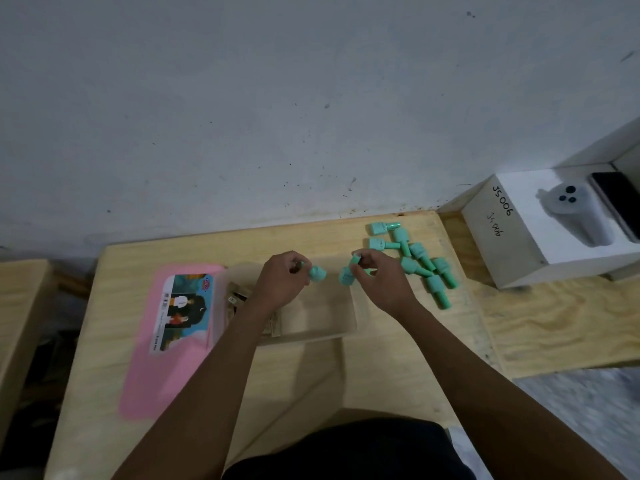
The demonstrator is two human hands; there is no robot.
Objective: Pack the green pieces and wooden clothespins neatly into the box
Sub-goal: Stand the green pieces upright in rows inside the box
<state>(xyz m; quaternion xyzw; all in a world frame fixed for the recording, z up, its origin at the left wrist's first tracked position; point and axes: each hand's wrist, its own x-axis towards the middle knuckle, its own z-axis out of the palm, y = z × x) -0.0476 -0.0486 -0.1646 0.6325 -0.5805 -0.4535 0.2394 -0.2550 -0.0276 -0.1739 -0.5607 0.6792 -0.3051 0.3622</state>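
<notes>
A shallow translucent box (351, 320) lies on the wooden table (311, 375). Wooden clothespins (239, 296) lie at its left end, partly hidden by my left forearm. My left hand (282, 284) holds one green piece (317, 273) above the box. My right hand (379, 277) holds another green piece (347, 274) close beside it, over the box's right part. Several more green pieces (415, 261) lie in a loose pile on the table to the right of the box.
The pink box lid (166, 368), with a picture label, lies flat to the left of the box. A white carton (540, 237) marked JS 006 stands at the right, with a dark phone (616, 202) on it. A grey wall runs along the table's far edge.
</notes>
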